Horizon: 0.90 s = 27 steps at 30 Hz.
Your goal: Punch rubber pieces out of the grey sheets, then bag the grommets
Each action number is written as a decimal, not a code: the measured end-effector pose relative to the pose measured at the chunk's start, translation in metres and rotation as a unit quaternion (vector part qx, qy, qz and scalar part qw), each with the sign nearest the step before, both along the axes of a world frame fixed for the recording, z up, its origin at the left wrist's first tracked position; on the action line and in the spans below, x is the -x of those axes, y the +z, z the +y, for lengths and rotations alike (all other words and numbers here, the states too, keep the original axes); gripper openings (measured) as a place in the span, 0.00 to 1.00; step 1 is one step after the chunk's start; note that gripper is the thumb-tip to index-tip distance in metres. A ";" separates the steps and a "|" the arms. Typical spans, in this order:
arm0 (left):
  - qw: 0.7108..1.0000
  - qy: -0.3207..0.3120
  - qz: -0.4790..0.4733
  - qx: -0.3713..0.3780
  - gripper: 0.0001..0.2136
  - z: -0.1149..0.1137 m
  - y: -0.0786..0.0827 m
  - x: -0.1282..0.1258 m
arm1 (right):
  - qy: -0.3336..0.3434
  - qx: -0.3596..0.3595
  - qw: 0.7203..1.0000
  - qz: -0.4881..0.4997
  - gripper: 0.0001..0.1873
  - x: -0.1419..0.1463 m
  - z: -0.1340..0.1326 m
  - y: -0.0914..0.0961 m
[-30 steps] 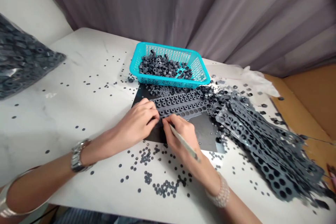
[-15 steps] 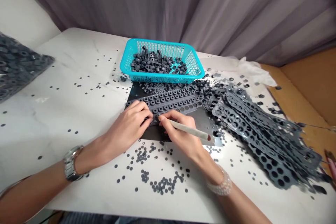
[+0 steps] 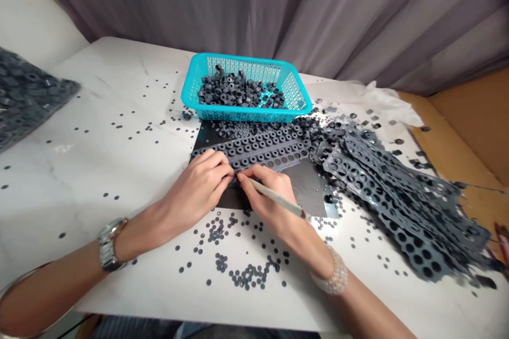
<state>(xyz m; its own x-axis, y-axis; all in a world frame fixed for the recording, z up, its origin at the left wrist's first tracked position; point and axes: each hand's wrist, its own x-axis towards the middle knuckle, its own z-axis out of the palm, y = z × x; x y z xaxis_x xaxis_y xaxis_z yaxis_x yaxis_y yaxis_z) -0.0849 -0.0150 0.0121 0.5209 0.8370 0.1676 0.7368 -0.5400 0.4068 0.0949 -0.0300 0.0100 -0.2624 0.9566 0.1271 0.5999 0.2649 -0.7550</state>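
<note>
A dark grey moulded rubber sheet [image 3: 254, 156] with rows of raised ring-shaped parts lies on a black mat [image 3: 306, 185]. At its right part the nearest row shows open round holes. My left hand [image 3: 202, 180] has its fingers curled together on the near left edge of the sheet. My right hand [image 3: 270, 190] pinches a pen-like tool with a pale handle [image 3: 278, 199], close by the left fingertips. The working tip of the tool and the spot it meets are hidden by my fingers.
Behind the sheet stands a turquoise basket [image 3: 246, 115] of loose black rubber pieces. Punched-out sheets [image 3: 397, 206] are heaped at the right, a clear bag of parts [image 3: 32, 95] at the left. Small black discs [image 3: 250, 275] are scattered over the white table [image 3: 139, 286].
The tool's handle has swung a little down and left, its rear end now nearer my right wrist. My right fingertips have shifted slightly left; my left hand keeps its place on the sheet.
</note>
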 end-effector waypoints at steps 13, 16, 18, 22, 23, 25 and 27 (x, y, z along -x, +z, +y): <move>0.999 -0.009 0.044 -0.025 0.11 0.004 -0.003 0.005 | 0.003 0.067 0.997 0.044 0.11 -0.006 0.005 0.006; 0.999 -0.010 0.040 -0.028 0.11 0.002 -0.004 0.005 | 0.016 0.076 0.995 0.057 0.11 -0.009 0.005 0.006; 0.999 -0.011 0.038 -0.031 0.10 0.001 -0.003 0.004 | 0.020 0.070 0.996 0.049 0.11 -0.009 0.004 0.006; 0.998 -0.012 0.044 -0.037 0.11 0.001 -0.001 0.003 | 0.018 0.062 0.997 0.034 0.12 -0.007 0.004 0.007; 0.998 -0.013 0.045 -0.037 0.11 0.001 0.000 0.003 | 0.016 0.060 0.998 0.031 0.12 -0.006 0.004 0.008; 0.998 -0.018 0.046 -0.037 0.11 0.001 0.000 0.004 | 0.015 0.057 0.998 0.026 0.12 -0.005 0.004 0.009; 0.998 -0.020 0.047 -0.038 0.11 0.001 0.001 0.004 | 0.017 0.055 0.998 0.019 0.12 -0.004 0.004 0.009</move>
<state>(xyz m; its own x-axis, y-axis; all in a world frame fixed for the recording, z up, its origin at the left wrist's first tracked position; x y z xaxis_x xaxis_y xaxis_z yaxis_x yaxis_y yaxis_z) -0.0888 -0.0141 0.0126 0.5697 0.8020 0.1798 0.7470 -0.5965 0.2937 0.0986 -0.0256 0.0193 -0.2918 0.9560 0.0315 0.5622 0.1981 -0.8030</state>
